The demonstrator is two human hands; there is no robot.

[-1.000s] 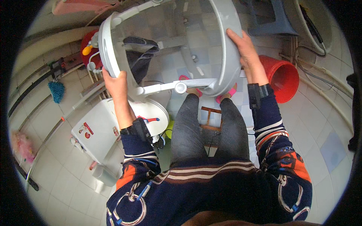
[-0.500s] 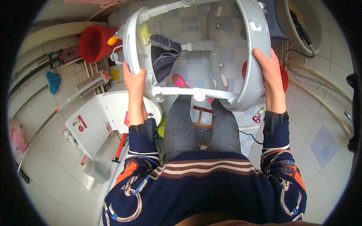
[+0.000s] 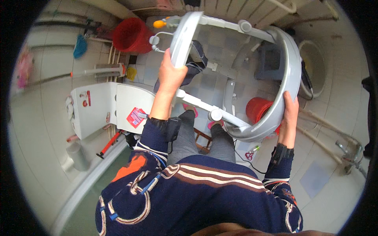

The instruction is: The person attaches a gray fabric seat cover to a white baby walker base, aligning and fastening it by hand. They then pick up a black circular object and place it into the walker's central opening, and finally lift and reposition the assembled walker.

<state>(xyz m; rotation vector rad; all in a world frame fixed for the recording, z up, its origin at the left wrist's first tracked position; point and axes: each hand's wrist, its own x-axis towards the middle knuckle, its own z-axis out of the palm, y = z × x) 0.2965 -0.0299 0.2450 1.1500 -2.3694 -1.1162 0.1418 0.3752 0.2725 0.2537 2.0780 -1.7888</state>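
Note:
Between my hands I carry a large grey and white plastic frame [image 3: 292,74] with curved ends and jointed side bars; its middle is open and the floor shows through. My left hand [image 3: 171,74] grips the white left end, thumb on the inner side. On the right, my right hand [image 3: 290,114] is closed around the grey curved end, with most of its fingers hidden behind the rim. A yellow-orange knob [image 3: 159,24] sits by the far left end, near a thin white loop. Dark grey cloth [image 3: 199,55] shows beyond the left end; whether it touches the frame I cannot tell.
Two red buckets [image 3: 132,35] [image 3: 258,109] stand at far left and below the frame. A blue-grey stool-like item [image 3: 269,63] and a round white basin [image 3: 314,67] are at far right. A white cabinet [image 3: 130,102] stands left; a tap [image 3: 349,153] is right.
The frame has tilted, its left end now higher in view and its right end lower. My view has shifted, bringing the red bucket, the stool-like item and the tap more into sight.

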